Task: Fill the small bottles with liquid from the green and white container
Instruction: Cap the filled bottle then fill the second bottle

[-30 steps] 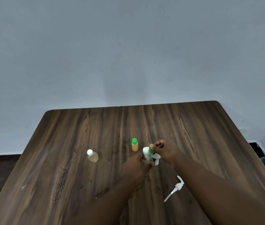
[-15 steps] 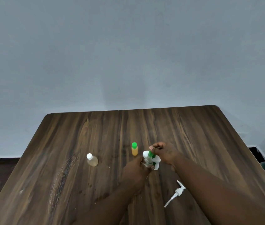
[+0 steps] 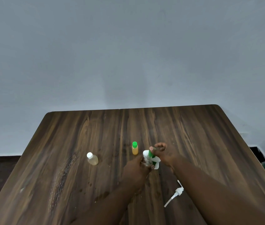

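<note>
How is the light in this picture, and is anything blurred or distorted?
Head view: soft light; faint shadow on the grey wall; pale sheen on the dark wooden table, which widens toward the camera; the green and white container and small clear bottle look blurred.

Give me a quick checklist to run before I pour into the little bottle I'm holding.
1. Left hand grips the small clear bottle: ok.
2. Right hand holds the green and white container tilted above it: ok.
3. Spout lined up with the bottle's mouth: cannot tell, fingers hide it.
4. Liquid level in the held bottle: cannot tell.
5. Green-capped bottle and white-capped bottle capped, standing apart from the hands: ok.
6. Pump head lies on the table, off the container: ok.
</note>
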Motion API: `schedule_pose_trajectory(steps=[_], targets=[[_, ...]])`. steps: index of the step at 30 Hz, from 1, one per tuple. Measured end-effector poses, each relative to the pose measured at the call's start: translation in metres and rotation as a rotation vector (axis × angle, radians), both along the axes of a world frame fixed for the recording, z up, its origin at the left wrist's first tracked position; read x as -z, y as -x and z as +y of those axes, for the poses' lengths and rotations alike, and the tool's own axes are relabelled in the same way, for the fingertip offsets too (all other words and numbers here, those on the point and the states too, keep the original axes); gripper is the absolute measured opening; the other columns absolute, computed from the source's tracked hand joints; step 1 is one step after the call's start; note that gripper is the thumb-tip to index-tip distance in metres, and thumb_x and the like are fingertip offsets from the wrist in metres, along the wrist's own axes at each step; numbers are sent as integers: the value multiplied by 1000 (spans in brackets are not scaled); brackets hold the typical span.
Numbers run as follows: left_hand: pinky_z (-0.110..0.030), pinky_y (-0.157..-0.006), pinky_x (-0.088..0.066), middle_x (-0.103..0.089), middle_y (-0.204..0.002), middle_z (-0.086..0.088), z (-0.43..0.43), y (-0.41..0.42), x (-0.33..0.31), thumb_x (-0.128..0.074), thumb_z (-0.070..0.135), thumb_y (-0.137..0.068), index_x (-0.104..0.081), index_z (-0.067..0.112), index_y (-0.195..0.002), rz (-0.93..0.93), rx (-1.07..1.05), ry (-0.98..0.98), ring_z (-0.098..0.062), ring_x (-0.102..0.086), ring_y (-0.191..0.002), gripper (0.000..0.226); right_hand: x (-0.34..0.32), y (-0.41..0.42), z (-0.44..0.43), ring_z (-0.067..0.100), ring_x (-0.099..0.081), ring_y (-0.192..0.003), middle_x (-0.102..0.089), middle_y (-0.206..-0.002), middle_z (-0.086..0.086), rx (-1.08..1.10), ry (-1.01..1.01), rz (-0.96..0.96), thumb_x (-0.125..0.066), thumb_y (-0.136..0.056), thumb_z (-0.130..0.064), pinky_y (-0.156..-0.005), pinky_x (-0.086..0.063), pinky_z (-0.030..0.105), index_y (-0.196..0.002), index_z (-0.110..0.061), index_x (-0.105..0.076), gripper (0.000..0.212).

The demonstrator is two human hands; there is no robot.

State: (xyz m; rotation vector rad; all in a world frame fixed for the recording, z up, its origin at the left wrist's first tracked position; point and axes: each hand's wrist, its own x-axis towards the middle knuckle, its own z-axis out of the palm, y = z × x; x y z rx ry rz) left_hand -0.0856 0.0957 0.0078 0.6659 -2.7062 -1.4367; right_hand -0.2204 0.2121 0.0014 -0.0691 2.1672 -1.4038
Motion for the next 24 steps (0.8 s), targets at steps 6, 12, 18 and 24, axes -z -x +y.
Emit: schedule_pose_trajectory(steps=[6, 12, 18, 24], targets=[[-8, -62, -36, -68, -88, 24, 0, 1, 0, -65, 51, -91, -65, 37, -107, 42, 13, 25, 11, -61, -82, 22, -3, 6, -1, 14, -62, -80, -61, -86, -2, 18, 22, 4, -82, -80, -25, -62, -49, 23, -96, -16, -58, 30], [-13, -63, -39, -71, -90, 16, 1, 1, -1, -65, 48, -92, -65, 34, -108, 23, -1, 2, 2, -65, -82, 22, -6, 3, -10, 19, -67, -77, -71, -78, 4, 31, -56, 71, -82, -78, -21, -70, -56, 33, -81, -12, -65, 19], [-18, -61, -38, -69, -82, 14, 2, 1, -5, -60, 53, -94, -65, 33, -100, 4, -18, 9, -1, -64, -77, 22, -6, 1, -10, 18, -67, -79, -72, -82, 5, 35, -89, 124, -81, -79, -18, -71, -55, 31, -82, -8, -67, 17], [-13, -62, -40, -69, -84, 17, 0, 2, -8, -67, 47, -90, -65, 32, -101, 9, -4, 6, 2, -63, -78, 19, -7, 4, -11, 16, -59, -63, -67, -75, 8, 7, -38, 105, -79, -82, -15, -57, -52, 31, -80, -7, -62, 19]])
